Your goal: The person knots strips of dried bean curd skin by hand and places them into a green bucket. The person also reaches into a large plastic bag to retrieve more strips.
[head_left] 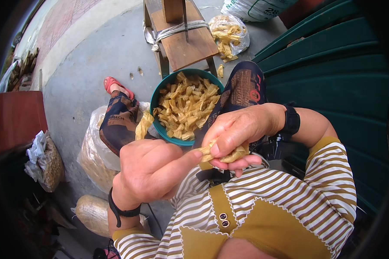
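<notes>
My left hand point(153, 172) and my right hand point(237, 138) meet over my lap, both closed on a crinkled yellow sheet piece point(237, 154). My left index finger presses on its left end, beside my right thumb, while a bundled part rests in my right fingers. A second yellow strip point(143, 125) sticks up above my left hand. Behind my hands, between my legs, a teal round tub point(160, 127) holds several crumpled yellow pieces point(186, 101).
A wooden stool-like stand point(168, 39) with cloth tied round it is beyond the tub, beside a bag of yellow pieces point(229, 34) and a white sack point(250, 6). Filled bags point(45, 164) lie at left. Dark green panels point(324, 56) line the right.
</notes>
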`<action>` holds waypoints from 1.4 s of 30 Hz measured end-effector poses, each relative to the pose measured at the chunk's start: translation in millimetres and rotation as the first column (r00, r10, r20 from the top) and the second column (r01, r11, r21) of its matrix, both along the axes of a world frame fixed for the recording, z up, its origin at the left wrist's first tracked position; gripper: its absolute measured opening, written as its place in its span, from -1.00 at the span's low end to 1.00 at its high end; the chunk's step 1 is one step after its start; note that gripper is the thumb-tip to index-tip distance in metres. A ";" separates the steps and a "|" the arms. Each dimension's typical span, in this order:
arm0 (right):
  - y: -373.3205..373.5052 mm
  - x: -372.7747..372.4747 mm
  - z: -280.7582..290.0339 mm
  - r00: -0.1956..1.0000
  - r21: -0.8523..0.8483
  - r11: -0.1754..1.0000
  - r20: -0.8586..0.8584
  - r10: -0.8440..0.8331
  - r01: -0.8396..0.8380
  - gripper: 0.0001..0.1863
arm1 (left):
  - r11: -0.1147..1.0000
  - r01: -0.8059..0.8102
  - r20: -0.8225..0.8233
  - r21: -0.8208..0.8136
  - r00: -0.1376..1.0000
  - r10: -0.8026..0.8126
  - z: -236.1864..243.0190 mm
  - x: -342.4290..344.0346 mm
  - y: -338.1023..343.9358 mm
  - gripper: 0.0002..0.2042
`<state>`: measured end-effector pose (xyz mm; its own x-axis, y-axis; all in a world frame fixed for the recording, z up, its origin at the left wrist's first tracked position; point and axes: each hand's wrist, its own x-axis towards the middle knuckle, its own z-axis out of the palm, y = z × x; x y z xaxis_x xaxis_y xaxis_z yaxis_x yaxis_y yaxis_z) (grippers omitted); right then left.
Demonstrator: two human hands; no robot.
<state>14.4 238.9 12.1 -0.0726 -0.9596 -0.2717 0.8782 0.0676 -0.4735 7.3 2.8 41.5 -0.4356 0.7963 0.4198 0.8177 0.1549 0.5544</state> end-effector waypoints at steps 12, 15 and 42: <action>0.0 -4.4 -15.9 0.959 0.146 0.958 0.108 -0.263 0.246 -0.41 | 0.980 -0.172 0.686 -0.099 0.702 0.193 -35.5 -14.7 6.3 -0.82; 7.9 -13.7 -6.1 0.935 0.305 0.897 -0.254 -0.247 0.320 -0.35 | 0.974 -0.180 0.629 -0.137 0.744 0.226 -33.5 -19.8 3.0 -0.83; 37.5 -87.2 -16.7 0.024 0.050 0.443 -0.998 0.065 0.895 -0.71 | 0.890 -0.444 0.599 -0.101 0.688 0.411 -43.6 -119.5 42.7 -0.77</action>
<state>-72.8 276.4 -4.5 -0.9817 -0.1868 0.0371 -0.1291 0.5101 -0.8504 -112.2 45.5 -2.1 -0.8941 0.4478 -0.0075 0.1751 0.3649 0.9145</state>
